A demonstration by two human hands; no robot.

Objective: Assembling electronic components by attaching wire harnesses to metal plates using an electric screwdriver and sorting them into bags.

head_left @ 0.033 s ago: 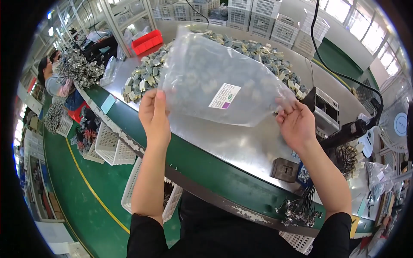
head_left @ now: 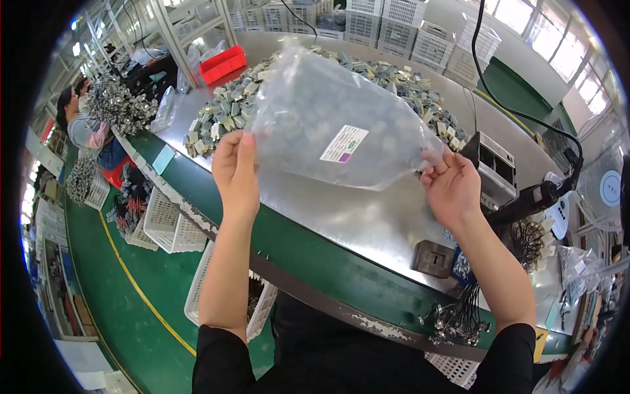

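Note:
A clear plastic bag (head_left: 295, 111) with a white label (head_left: 344, 143) is stretched between my hands, above the metal worktop. The near left edge is pinched by my left hand (head_left: 236, 167), thumb on top. My right hand (head_left: 453, 180) grips the right corner, palm turned up, some fingers seen through the film. The bag looks flat, and through it shows a blurred pile of small grey and cream connector parts (head_left: 220, 115), which spreads out behind and beside it.
Right of my right hand stand a boxy machine (head_left: 495, 161) and a black cylindrical tool (head_left: 525, 203). A dark metal block (head_left: 433, 259) and wired parts (head_left: 462, 322) lie nearer. A red bin (head_left: 222, 64) sits far left; white baskets (head_left: 174, 223) stand below the bench edge.
The bag's upper part and label have shifted very slightly, and its film has flexed a little. Both hands keep their hold in nearly the same place.

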